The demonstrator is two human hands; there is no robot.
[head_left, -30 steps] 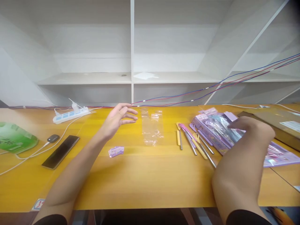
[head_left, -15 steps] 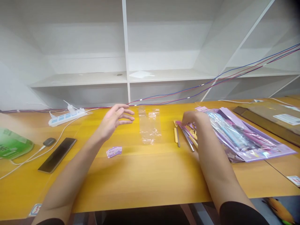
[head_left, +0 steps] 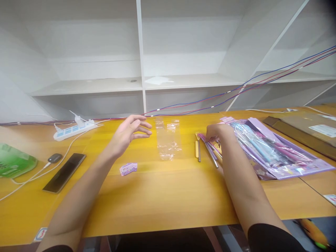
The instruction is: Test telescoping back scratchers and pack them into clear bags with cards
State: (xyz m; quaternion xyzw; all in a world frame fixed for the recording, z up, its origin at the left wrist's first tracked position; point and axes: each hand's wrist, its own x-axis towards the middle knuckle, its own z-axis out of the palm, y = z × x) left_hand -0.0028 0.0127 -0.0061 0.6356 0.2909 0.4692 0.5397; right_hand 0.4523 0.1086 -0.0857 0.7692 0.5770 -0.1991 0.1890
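Observation:
My left hand (head_left: 132, 131) hovers with fingers spread and nothing in it, just left of flat clear plastic bags (head_left: 168, 140). Below it lies a small stack of purple printed cards (head_left: 128, 169). My right hand (head_left: 217, 132) reaches down, fingers curled, into a pile of slim metal-stemmed sticks (head_left: 212, 155) with purple and yellow ends. Its fingertips are partly hidden, so what they pinch cannot be made out. One yellow-handled stick (head_left: 196, 148) lies at the pile's left edge. Right of the hand, an open purple box (head_left: 296, 173) holds several blue and pink items in clear wrap.
A cardboard box (head_left: 296, 129) lies at the far right. On the left are a power strip (head_left: 76, 130), a black phone (head_left: 64, 173), a charging cable with a small black device (head_left: 55, 158) and a green pouch (head_left: 17, 161). White shelving (head_left: 89, 89) stands behind, with wires (head_left: 189, 104) along it.
The view has shifted slightly. Both hands stay in nearly the same places, with my right hand still at the pile of sticks.

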